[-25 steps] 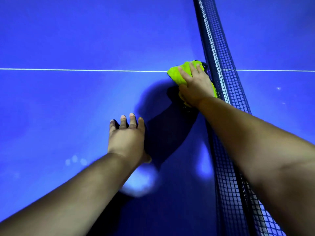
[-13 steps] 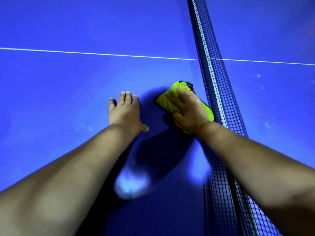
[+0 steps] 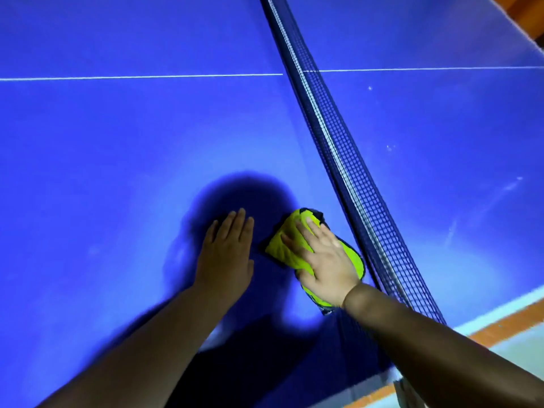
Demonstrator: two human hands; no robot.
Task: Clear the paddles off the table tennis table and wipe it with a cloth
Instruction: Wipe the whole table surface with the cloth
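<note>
Right hand (image 3: 322, 260) lies flat, fingers straight, pressing a yellow-green cloth (image 3: 287, 248) on the blue table (image 3: 117, 148), just beside the net (image 3: 347, 160). Left hand (image 3: 226, 254) rests palm-down on the table, near the cloth, not touching it.

Blue table tennis table (image 3: 117, 157), filling most of the frame; white line (image 3: 132, 77) across the upper part, dark net (image 3: 338, 136) running from top centre to lower right. On its surface, lower centre: yellow-green cloth (image 3: 276, 251) just beside the net, under a flat right hand (image 3: 323, 260). Left hand (image 3: 226, 254) laid flat just left of the cloth.
</note>
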